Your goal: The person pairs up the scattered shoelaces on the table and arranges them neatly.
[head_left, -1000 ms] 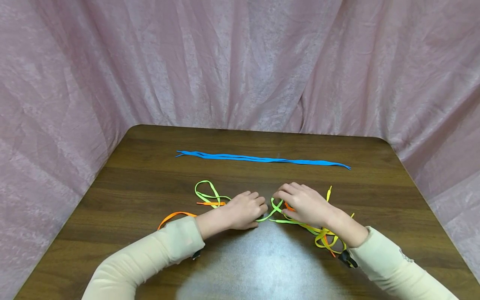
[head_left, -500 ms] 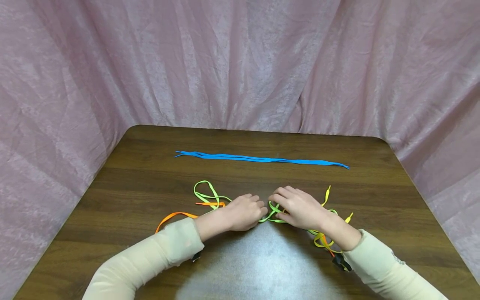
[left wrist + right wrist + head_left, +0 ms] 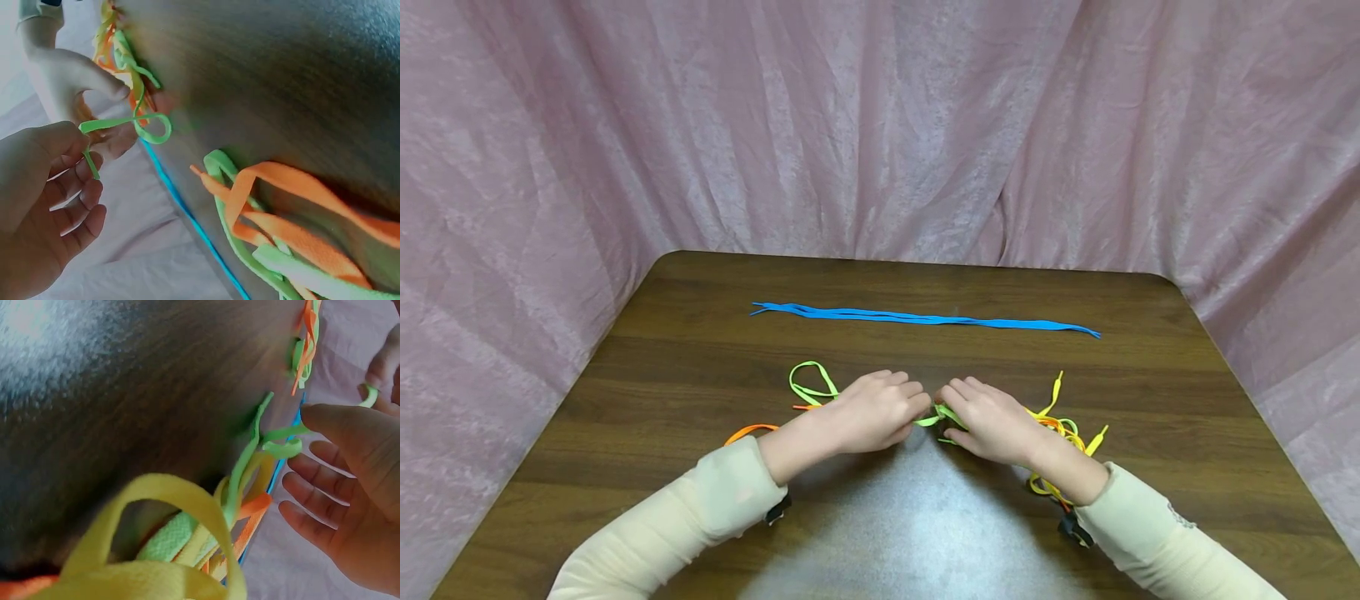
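In the head view my left hand [image 3: 876, 412] and right hand [image 3: 992, 421] face each other over the near middle of the table. My left thumb and index finger pinch a green shoelace [image 3: 103, 124]; its short end hangs below them in the left wrist view. From there the lace runs to a small loop beside my right hand. My right hand [image 3: 356, 481] has its thumb and fingers apart around the lace, with no plain grip. Under my right wrist lies a tangle of yellow shoelaces [image 3: 1056, 396] with green and orange ones; my hand and forearm partly hide it.
A pair of blue shoelaces [image 3: 880, 315] lies stretched straight across the far part of the wooden table [image 3: 647, 350]. Left of my left hand are more green lace and an orange shoelace [image 3: 294, 175] in loose loops. A pink curtain [image 3: 880, 125] hangs behind the table.
My left hand has shifted slightly up and left, drawing the green lace with it. The right hand has moved a little left, and the lace between the hands has changed shape.
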Action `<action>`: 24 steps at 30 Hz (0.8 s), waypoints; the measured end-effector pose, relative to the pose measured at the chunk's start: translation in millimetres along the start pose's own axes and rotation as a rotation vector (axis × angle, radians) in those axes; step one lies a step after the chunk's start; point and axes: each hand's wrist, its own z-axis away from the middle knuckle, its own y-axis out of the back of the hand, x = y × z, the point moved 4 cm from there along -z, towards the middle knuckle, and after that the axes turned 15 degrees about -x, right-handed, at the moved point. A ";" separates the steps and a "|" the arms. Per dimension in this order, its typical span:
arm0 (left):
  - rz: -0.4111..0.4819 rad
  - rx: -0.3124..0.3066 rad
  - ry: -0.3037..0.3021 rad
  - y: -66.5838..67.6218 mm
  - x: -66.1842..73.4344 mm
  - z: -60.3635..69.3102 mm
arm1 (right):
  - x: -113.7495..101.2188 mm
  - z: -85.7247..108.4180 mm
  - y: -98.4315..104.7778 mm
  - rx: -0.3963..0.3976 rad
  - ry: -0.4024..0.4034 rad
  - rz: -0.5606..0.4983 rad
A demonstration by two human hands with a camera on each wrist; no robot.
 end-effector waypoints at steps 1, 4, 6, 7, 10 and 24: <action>0.001 0.012 0.001 1.4 -0.5 0.8 | 0.0 -0.3 -0.5 0.003 -0.009 0.000; 0.000 0.051 0.003 5.9 -1.7 3.3 | 0.2 -0.8 -1.7 0.008 -0.041 -0.008; 0.002 0.072 0.004 8.1 -2.7 5.1 | 0.5 -1.1 -2.7 0.003 -0.064 -0.016; 0.005 0.081 0.004 8.9 -3.3 6.0 | 0.7 -1.2 -3.4 0.001 -0.072 -0.020; 0.017 0.096 0.011 11.9 -5.7 8.8 | 0.7 -2.3 -5.6 -0.006 -0.088 -0.030; 0.033 0.161 0.056 29.7 -23.9 21.1 | -3.1 -12.4 -15.3 0.011 0.000 0.066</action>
